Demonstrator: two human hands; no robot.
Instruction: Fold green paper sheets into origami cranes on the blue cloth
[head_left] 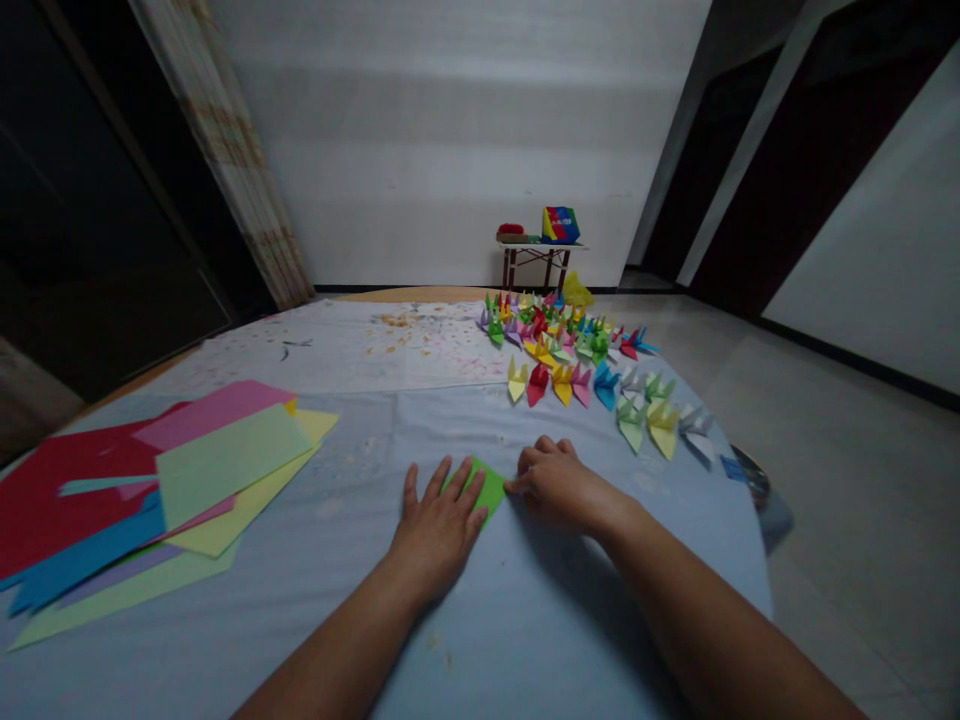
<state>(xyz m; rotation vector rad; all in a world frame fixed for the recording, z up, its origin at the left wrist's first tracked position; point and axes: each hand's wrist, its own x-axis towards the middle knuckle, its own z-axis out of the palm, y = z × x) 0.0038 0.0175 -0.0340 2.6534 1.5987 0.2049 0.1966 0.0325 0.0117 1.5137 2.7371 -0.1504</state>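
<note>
- Two bare hands work close together near the front of the bench [405,295], which is covered with a pale blue cloth [570,620].
- The left hand [439,525] lies spread and pressed flat, covering part of the green origami paper [480,488].
- The right hand [559,487] is curled, its fingers [536,462] bunched, with the tips at the paper's right corner; whether they pinch it, I cannot tell.
- The green paper lies flat on the cloth between the hands, its lower part near the left hand's fingers.
- Loose sheets of coloured paper [150,490] overlap in a fanned pile to the left, in red, pink, blue, yellow and pale green.
- Rows of folded paper cranes [570,350] in many colours stand beyond the hands, toward the far right of the bench.
- A stained white sheet [360,345] lies beside the cranes.
- A small folding table [536,250] stands by the far wall, carrying a multicoloured box [561,225].
</note>
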